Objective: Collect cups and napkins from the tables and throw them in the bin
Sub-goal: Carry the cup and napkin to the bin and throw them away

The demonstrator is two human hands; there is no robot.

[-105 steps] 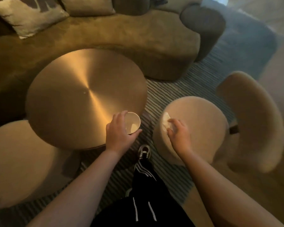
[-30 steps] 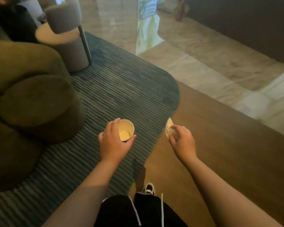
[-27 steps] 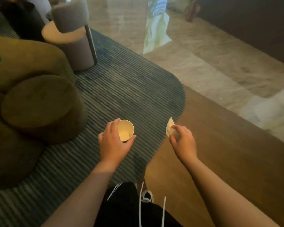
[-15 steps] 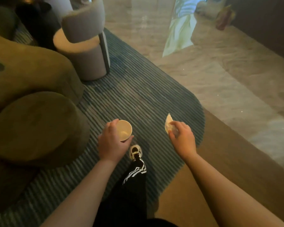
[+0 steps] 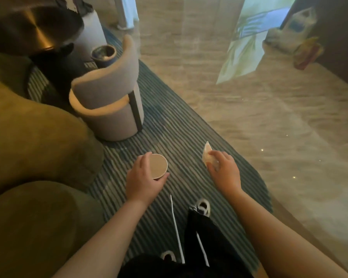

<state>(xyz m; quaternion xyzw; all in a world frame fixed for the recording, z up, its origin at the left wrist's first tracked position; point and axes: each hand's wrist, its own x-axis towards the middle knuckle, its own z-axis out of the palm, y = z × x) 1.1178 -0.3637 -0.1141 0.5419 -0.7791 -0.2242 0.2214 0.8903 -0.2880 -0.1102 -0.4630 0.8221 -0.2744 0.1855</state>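
My left hand grips a pale paper cup by its side, mouth up, held over the striped rug. My right hand pinches a crumpled white napkin that sticks up past my fingers. Both hands are held out in front of me at about the same height, roughly a forearm's width apart. A round dark container with an open top stands on the floor behind the beige chair; I cannot tell if it is a bin.
A beige round-backed chair stands ahead on the left. An olive sofa and its round end fill the left side. A dark metal round table is at the far left. The striped rug runs ahead; marble floor lies to the right.
I have walked away from the round table along the rug, cup and napkin still in my hands. The beige chair has come closer, and the far table and round container are now in view.
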